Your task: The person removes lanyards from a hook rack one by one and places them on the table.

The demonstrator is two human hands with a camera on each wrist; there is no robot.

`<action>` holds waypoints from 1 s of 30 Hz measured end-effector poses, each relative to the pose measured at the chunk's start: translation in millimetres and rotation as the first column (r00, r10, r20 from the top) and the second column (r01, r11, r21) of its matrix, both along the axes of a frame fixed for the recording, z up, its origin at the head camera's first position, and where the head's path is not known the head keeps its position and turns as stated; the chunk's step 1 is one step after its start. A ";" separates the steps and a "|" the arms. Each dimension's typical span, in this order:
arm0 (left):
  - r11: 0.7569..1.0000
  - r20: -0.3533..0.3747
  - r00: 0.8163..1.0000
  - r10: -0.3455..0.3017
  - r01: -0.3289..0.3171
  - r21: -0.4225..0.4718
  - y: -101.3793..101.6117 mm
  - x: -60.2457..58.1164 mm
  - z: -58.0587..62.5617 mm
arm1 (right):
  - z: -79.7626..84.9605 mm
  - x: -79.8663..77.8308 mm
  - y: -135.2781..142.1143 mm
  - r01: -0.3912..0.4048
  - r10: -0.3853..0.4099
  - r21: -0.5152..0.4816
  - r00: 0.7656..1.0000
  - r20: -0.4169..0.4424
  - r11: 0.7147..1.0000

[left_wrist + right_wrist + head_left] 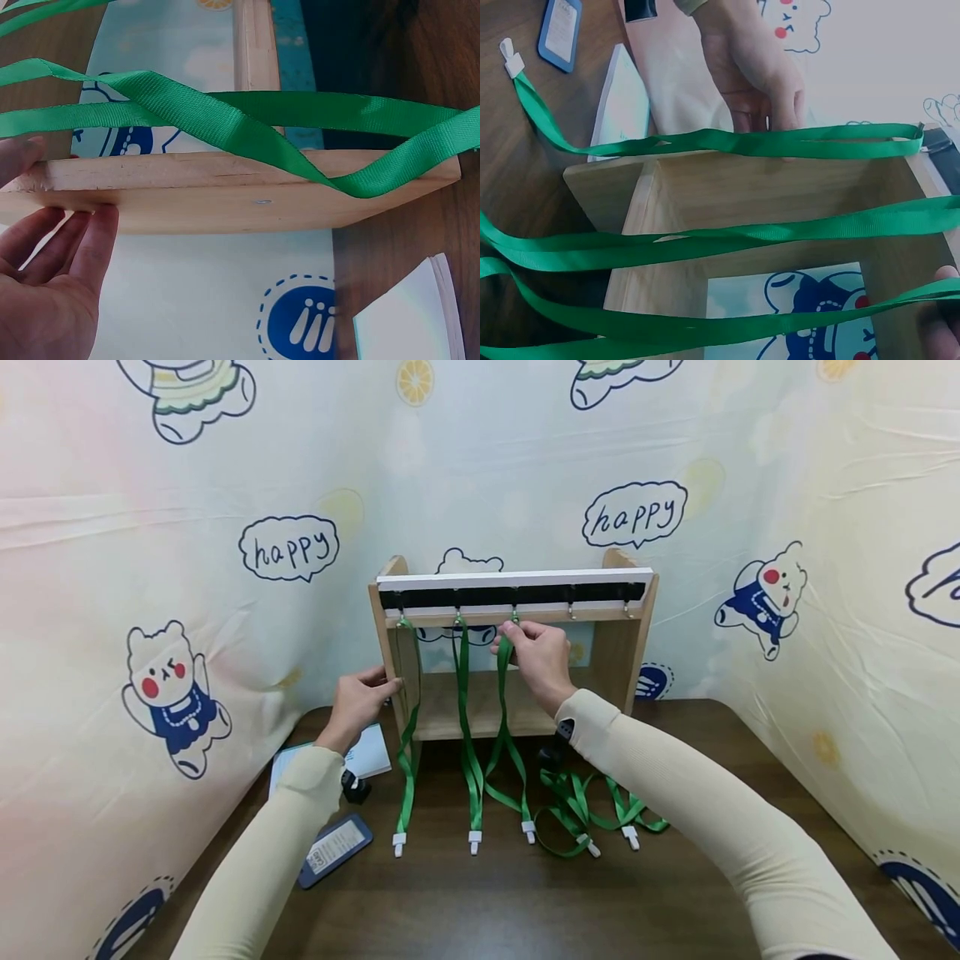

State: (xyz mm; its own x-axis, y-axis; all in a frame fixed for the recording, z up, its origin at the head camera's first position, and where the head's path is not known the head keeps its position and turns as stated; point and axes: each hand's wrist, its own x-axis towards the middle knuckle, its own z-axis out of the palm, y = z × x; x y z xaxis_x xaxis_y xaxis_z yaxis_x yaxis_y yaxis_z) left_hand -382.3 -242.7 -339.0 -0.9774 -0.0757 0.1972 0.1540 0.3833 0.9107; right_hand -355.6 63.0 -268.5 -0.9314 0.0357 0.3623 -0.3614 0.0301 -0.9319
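A wooden rack (pixel 647 635) with a row of small hooks stands on the table. Two green lanyards hang from its left hooks, the left lanyard (pixel 408 760) and the second lanyard (pixel 467 735). At the middle hook (pixel 515 608) my right hand (pixel 545 662) pinches the top of a third green lanyard (pixel 504 710), whose white clip dangles low. Whether its loop sits on the hook is hidden by the fingers. My left hand (pixel 358 700) grips the rack's left side panel (pixel 187 199), thumb on one face and fingers on the other.
More green lanyards (pixel 573 802) lie heaped on the table at the right, below my right forearm. A blue card holder (pixel 335 850) lies by my left forearm, with a white booklet (pixel 369 752) behind it. Two bare hooks (pixel 572 610) remain at the right. Printed cloth surrounds the table.
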 end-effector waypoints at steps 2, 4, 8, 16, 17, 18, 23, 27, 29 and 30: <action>1.000 -0.002 1.000 0.000 0.000 -0.003 -0.1 0.0 -0.2 | 0.2 0.9 0.5 -0.008 0.008 -0.003 1.000 -0.002 1.000; 1.000 0.000 1.000 0.001 -0.001 -0.003 -0.2 0.0 -0.8 | 0.1 1.2 1.0 -0.014 0.014 -0.006 1.000 -0.003 1.000; 1.000 -0.002 1.000 0.006 -0.006 -0.003 0.1 -0.1 -1.5 | -0.8 1.9 2.3 -0.029 0.029 -0.015 1.000 -0.007 0.999; 1.000 -0.001 1.000 0.007 -0.007 -0.003 -0.5 -1.0 0.2 | -0.6 6.4 5.4 -0.036 0.036 0.023 0.999 -0.028 0.999; 1.000 -0.001 1.000 0.007 -0.007 -0.003 -0.7 -1.2 0.3 | -0.7 7.0 5.8 -0.036 0.037 0.025 0.999 -0.029 0.999; 1.000 -0.002 1.000 0.007 -0.007 -0.003 -0.9 -1.4 0.3 | -0.8 7.9 6.4 -0.039 0.039 0.025 0.999 -0.031 0.999; 1.000 0.003 1.000 0.008 -0.008 -0.001 -1.1 -1.8 -0.6 | -4.3 13.8 10.2 -0.058 0.058 0.003 0.998 -0.021 0.998; 1.000 0.007 1.000 0.005 -0.005 -0.004 -1.1 -1.3 -1.1 | -9.5 18.2 13.7 -0.091 0.090 -0.039 0.996 -0.027 0.995; 1.000 0.004 1.000 0.004 -0.004 -0.002 -1.0 -1.3 -0.7 | -11.6 19.7 15.9 -0.108 0.106 -0.054 0.994 -0.037 0.993; 1.000 0.002 1.000 0.002 -0.002 0.000 -0.8 -1.2 -0.3 | -12.5 20.5 17.3 -0.116 0.113 -0.058 0.993 -0.042 0.992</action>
